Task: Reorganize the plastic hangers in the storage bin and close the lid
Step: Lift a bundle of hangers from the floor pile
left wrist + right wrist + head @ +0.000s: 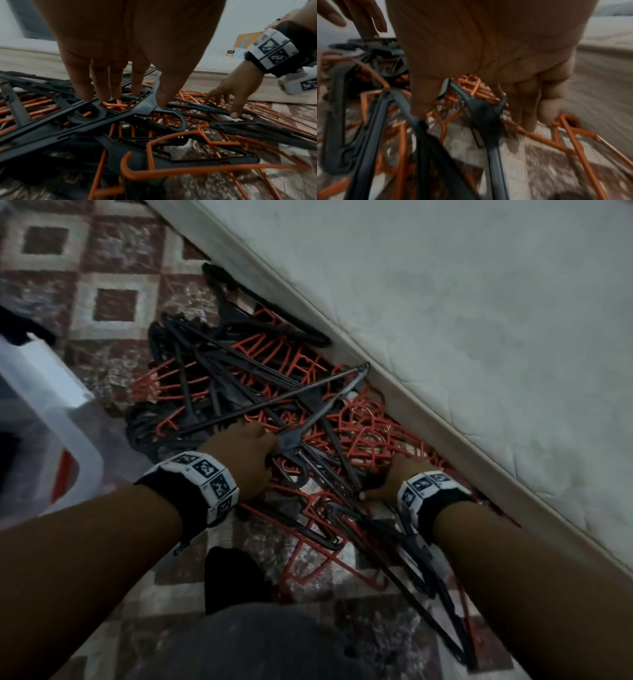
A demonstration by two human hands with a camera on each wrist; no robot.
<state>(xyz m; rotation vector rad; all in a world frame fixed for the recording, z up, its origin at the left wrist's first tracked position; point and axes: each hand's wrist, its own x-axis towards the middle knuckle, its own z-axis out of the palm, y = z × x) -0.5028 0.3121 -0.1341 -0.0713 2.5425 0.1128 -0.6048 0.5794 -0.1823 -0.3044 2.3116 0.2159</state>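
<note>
Here, the floor is covered by a patterned rug (113,251), and along its right edge runs a pale mattress (479,320) — the barrier against which the tangled heap of plastic hangers (274,392) is banked. The heap is made up of black and orange hangers crossed at every angle, hooks snagged in one another, so nothing in it can be stacked as it lies. The storage bin (58,419), clear and white-rimmed, is kept just beside the heap at the left, presumably so that sorted bundles can be carried across in one short reach; no lid can be made out.

A single black hanger (137,108) on top of the heap is touched near its neck by the left hand (251,453), thumb on one side and nearly straight fingers reaching down on the other — a narrow pinch forming, it is judged, so that one piece can be freed from the snarl. Black hanger arms are pinched between the thumb and curled fingers of the right hand (397,477), probably to be gathered with like pieces. The task is judged to be at an early stage.
</note>
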